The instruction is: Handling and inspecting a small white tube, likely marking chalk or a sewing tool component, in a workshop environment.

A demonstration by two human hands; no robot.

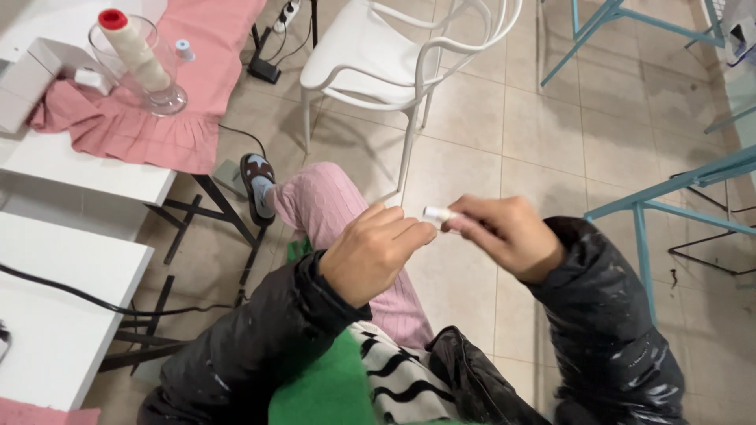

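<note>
At centre frame the right hand [508,236] has its fingers closed around a small white cylinder [438,213], whose end sticks out toward the left hand [372,253]. The left hand's fingers are curled, tips pinched together just beside that end; whether they grip anything I cannot tell.

In the upper left, a white bench [94,169] carries pink cloth [185,86], a clear glass vase [150,75] holding a cream thread cone with a red top [130,43], a small pale-blue spool [183,49] beside it, and a white box [31,79] at the frame's left edge. A second white bench [55,315] sits lower left, with a black cable [79,297] across it.

The floor [535,134] is beige tile. A white chair [394,55] stands at upper centre, and teal metal frames [654,197] stand along the right. Open floor lies between chair and frames.
</note>
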